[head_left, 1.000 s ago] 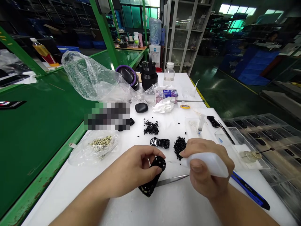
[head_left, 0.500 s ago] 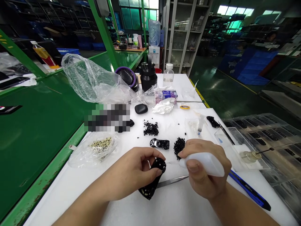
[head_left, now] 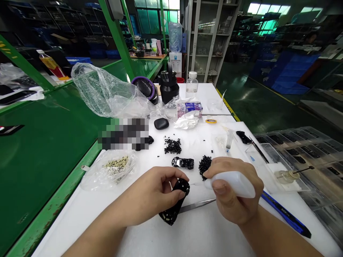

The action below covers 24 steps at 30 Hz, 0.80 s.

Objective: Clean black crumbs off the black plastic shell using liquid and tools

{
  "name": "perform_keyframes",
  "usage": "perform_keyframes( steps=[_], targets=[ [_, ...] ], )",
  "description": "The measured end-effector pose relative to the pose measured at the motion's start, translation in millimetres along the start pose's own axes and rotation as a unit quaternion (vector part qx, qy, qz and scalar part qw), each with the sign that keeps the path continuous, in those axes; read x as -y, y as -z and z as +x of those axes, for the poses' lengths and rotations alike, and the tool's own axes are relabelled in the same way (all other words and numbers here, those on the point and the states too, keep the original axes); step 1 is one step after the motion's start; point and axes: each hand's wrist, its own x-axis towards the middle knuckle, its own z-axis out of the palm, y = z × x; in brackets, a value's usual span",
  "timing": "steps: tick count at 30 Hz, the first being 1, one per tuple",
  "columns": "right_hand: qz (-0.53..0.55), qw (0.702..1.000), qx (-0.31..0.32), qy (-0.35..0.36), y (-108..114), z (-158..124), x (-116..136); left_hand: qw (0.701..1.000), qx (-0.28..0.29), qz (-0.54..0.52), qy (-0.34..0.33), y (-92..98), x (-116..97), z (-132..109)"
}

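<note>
Between the fingers of my left hand (head_left: 158,194) is a black toy car body (head_left: 175,207), held tilted over the white table. My right hand (head_left: 238,200) is wrapped round a white squeeze bottle (head_left: 234,184), whose thin clear nozzle points left and reaches the car body's upper end. Whether the tip touches it I cannot tell. Under the car body lie metal tweezers (head_left: 198,205). Just beyond my hands is another shiny black toy car (head_left: 182,162). A pile of small black parts (head_left: 205,164) sits beside my right fingers, and a second pile of black bits (head_left: 173,145) lies farther back.
On the left lies a clear bag of pale small parts (head_left: 118,166). A blue utility knife (head_left: 285,214) and a small glass jar (head_left: 288,176) are at the right. Farther back stand a tissue pack (head_left: 189,107), a black flask (head_left: 169,87) and a large plastic bag (head_left: 107,92).
The view has shifted very slightly. Both hands keep their hold on the car body and the bottle, with almost no movement.
</note>
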Motion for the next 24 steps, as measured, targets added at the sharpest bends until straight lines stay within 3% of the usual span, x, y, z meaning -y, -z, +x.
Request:
perform_keyframes(
  steps=[14, 17, 20, 22, 24],
  targets=[
    [0.024, 1.000, -0.001, -0.008, 1.4, 0.1, 1.3, 1.000, -0.007, 0.010, 0.011, 0.6, -0.3, -1.0],
    [0.107, 0.986, -0.106, -0.074, 0.7, 0.3, -4.1, 1.000, -0.014, 0.005, 0.009, 0.3, 2.4, -0.6],
    [0.191, 0.937, -0.225, -0.188, -0.1, 7.7, -14.3, 1.000, -0.019, 0.002, 0.008, -0.2, 2.7, -0.7],
    [0.210, 0.916, -0.219, -0.263, 0.3, 14.2, -23.9, 1.000, -0.018, 0.000, 0.006, -0.8, 1.4, -0.6],
    [0.202, 0.909, -0.152, -0.330, 1.0, 19.1, -34.9, 1.000, -0.022, -0.009, 0.001, -1.6, 0.2, 0.1]
  ],
)
